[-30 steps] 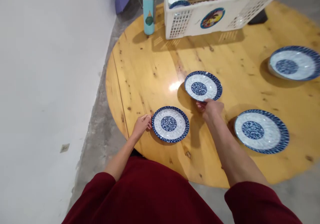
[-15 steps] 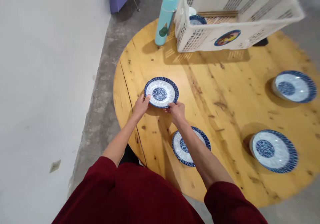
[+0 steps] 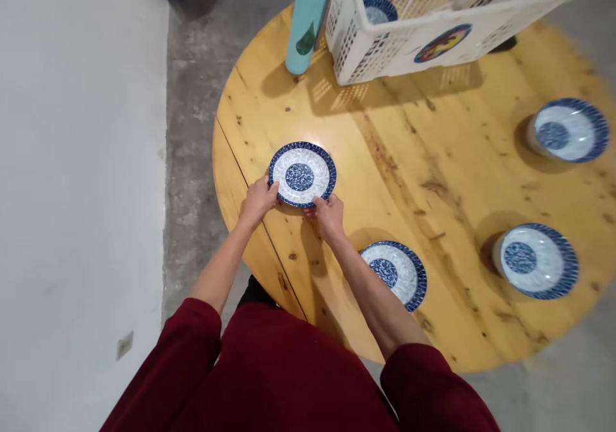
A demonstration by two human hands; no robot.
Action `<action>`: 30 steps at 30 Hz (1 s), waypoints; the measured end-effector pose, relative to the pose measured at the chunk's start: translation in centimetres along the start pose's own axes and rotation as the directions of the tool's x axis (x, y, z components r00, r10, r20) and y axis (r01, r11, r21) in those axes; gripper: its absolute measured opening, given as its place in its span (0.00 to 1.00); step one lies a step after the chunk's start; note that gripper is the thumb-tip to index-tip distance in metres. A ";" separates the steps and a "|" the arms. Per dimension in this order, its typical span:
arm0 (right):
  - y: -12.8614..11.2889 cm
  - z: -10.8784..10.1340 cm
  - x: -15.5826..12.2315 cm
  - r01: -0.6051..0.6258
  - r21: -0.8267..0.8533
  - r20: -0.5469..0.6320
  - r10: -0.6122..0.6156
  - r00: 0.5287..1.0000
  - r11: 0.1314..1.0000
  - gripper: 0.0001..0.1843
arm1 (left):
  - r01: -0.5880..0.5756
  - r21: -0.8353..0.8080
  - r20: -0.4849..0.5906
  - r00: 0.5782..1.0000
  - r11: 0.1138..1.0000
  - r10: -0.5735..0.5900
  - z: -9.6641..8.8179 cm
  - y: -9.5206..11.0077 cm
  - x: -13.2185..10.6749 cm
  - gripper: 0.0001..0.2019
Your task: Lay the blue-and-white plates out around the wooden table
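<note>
A blue-and-white plate [image 3: 301,176] with a dark blue patterned rim is at the left part of the wooden table. My left hand [image 3: 260,198] pinches its lower left edge, thumb on top. At its lower right edge, my right hand [image 3: 328,216] grips the rim, with the fingers partly hidden beneath. Whether the plate rests fully on the wood, I cannot tell. A second plate [image 3: 407,271] of the same pattern lies nearer to me, partly covered by my right forearm.
Two matching bowls [image 3: 538,260] [image 3: 568,130] stand on the right of the round wooden table [image 3: 356,181]. A white plastic crate [image 3: 385,53] at the back holds another blue-rimmed dish [image 3: 380,9]. Beside it stands a turquoise bottle [image 3: 305,27]. A white wall [image 3: 81,162] rises at the left.
The camera view has shifted, so the crate and bottle sit higher in the picture. Both hands keep hold of the plate, which now appears slightly further left.
</note>
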State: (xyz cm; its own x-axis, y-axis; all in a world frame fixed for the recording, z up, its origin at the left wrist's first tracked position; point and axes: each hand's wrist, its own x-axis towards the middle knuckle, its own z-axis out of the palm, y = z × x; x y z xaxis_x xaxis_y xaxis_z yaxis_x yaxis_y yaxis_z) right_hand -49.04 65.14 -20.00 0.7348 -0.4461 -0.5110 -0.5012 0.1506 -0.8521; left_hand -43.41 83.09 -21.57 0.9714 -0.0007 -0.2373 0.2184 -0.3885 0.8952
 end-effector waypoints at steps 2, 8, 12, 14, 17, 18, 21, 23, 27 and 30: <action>0.3 -0.2 0.0 0.034 -0.034 0.028 -0.033 0.999 0.999 0.05 | 0.010 0.071 0.046 0.999 0.997 -0.013 -0.3 0.2 0.3 0.10; 1.1 -0.7 -0.5 0.079 -0.014 0.065 -0.078 0.995 0.997 0.08 | 0.016 0.152 0.072 0.997 0.988 -0.027 -0.5 1.0 0.4 0.10; 1.3 -0.8 -0.8 0.063 0.026 0.069 -0.064 0.996 0.998 0.12 | -0.005 0.180 0.038 0.999 0.984 -0.002 -0.3 1.1 0.4 0.11; 1.2 -0.8 -0.8 0.058 0.031 0.078 -0.061 0.995 0.998 0.13 | -0.013 0.157 0.031 0.999 0.987 0.009 -0.1 1.0 0.6 0.11; 0.9 -0.7 -1.0 0.066 0.056 0.093 -0.071 0.993 0.996 0.14 | -0.007 0.108 0.032 0.999 0.994 0.004 -0.1 0.8 0.9 0.09; 0.9 -0.7 -1.2 0.064 0.073 0.095 -0.070 0.993 0.995 0.14 | 0.006 0.088 0.038 0.999 0.996 -0.009 -0.1 0.7 1.0 0.09; 1.2 -0.9 -2.4 0.040 0.125 0.097 -0.053 0.994 0.991 0.10 | 0.048 0.046 0.069 0.996 0.998 -0.051 -0.1 0.8 1.3 0.08; 2.0 -0.9 -3.7 0.029 0.146 0.105 -0.045 0.993 0.989 0.09 | 0.043 0.046 0.073 0.996 0.998 -0.046 -0.2 1.0 1.5 0.09; 4.6 -0.7 -6.3 0.051 0.129 0.130 -0.068 0.989 0.990 0.10 | 0.003 0.058 0.050 0.999 0.998 -0.006 0.1 1.3 2.2 0.10; 6.2 -0.4 -7.9 0.040 0.123 0.143 -0.058 0.988 0.992 0.11 | 0.024 0.024 0.084 0.996 0.999 -0.026 0.3 1.6 2.7 0.10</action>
State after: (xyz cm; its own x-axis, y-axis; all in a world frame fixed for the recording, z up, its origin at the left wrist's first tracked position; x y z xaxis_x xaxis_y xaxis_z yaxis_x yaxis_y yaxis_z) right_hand -58.13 69.18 -21.20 0.8204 -0.3232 -0.4716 -0.4109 0.2402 -0.8795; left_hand -40.51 82.23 -20.88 0.9543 -0.0677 -0.2910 0.2393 -0.4100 0.8801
